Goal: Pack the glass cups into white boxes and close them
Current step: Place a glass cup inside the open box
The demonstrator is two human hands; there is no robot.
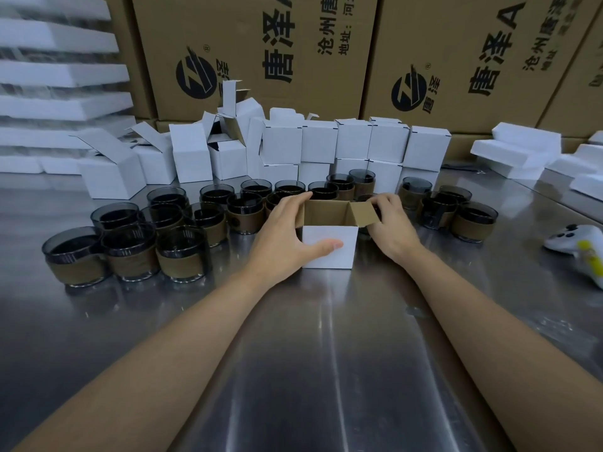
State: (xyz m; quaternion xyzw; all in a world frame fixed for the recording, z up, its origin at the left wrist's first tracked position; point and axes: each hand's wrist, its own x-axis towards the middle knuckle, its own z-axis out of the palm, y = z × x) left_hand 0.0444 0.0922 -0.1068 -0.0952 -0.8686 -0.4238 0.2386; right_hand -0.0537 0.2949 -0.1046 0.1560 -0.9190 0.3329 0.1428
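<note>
White card outside and brown corrugated card inside: the white box [329, 246] stands upright at the centre of the frame on the steel table [326, 353], its top open and its inside hidden from this angle. The left hand [287, 236] grips its left side, thumb laid across the plain white front face and fingers curled over the top edge. The right hand [391, 226] pinches the brown side flap [365, 213], which stands up at the box's right edge.

The glass cups [130, 252] are short tumblers of smoky dark glass, each with a tan band around its lower half. They stand packed together from the left of the frame across behind the box to the right. Behind them, closed boxes [355, 141] are stacked in two rows at centre, with open boxes [111, 171] at upper left. Printed brown cartons [261, 53] fill the top. White foam pieces [518, 148] lie at upper right, and a white controller [567, 243] lies at the right edge.
</note>
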